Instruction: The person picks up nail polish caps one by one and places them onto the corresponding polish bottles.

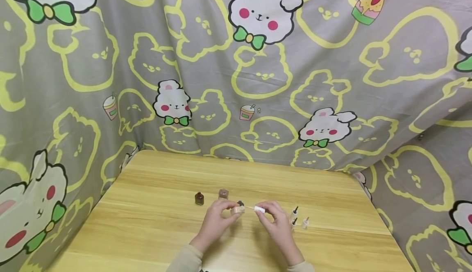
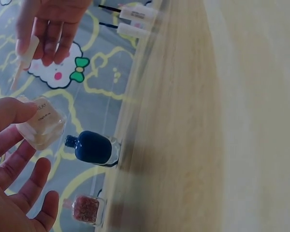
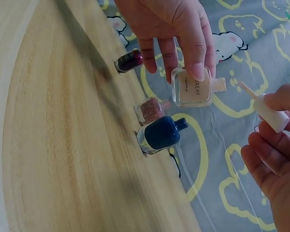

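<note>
My left hand pinches a clear nail polish bottle of beige polish between thumb and fingers, above the table. The bottle is tipped on its side, its uncapped neck pointing toward my right hand. That hand pinches a white nail polish cap with its brush pointing at the neck, a small gap between them in the right wrist view. Beyond the bottle stands an uncapped dark blue nail polish bottle, mostly hidden in the head view.
An uncapped dark red bottle and a glittery pink bottle stand left of the blue one. To the right, several white caps stand on the wooden table with brushes upward. A patterned curtain surrounds the table's back and sides.
</note>
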Demonstrator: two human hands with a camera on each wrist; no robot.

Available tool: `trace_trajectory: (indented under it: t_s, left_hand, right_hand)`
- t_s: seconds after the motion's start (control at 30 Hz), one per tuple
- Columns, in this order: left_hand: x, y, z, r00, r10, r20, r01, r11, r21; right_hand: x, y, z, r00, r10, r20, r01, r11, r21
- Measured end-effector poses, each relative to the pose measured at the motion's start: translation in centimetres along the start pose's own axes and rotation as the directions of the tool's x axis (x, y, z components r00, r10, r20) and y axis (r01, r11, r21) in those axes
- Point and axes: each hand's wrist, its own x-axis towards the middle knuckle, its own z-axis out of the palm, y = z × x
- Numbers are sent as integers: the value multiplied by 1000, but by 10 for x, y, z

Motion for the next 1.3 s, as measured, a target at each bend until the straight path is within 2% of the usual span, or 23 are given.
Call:
trace_trajectory:
  t_s: [0.13, 0.4, 0.83, 1.3]
  left_hand:
    - [0, 0, 1, 1000, 14, 1, -14, 1000, 10]
    - [0, 0, 2, 999, 38, -1, -37, 999, 36]
    - [-1, 1, 3, 999, 45, 2, -45, 996, 80]
    - [-4, 1, 4, 998, 56, -1, -56, 992, 117]
  right_hand:
    - [-3, 13, 4, 1000, -18, 9, 18, 1000, -11]
    - [-3, 18, 2, 997, -65, 31, 65, 998, 4]
    - [-2, 18, 3, 994, -104, 42, 107, 991, -80]
    - [-2, 14, 4, 994, -97, 52, 103, 985, -141]
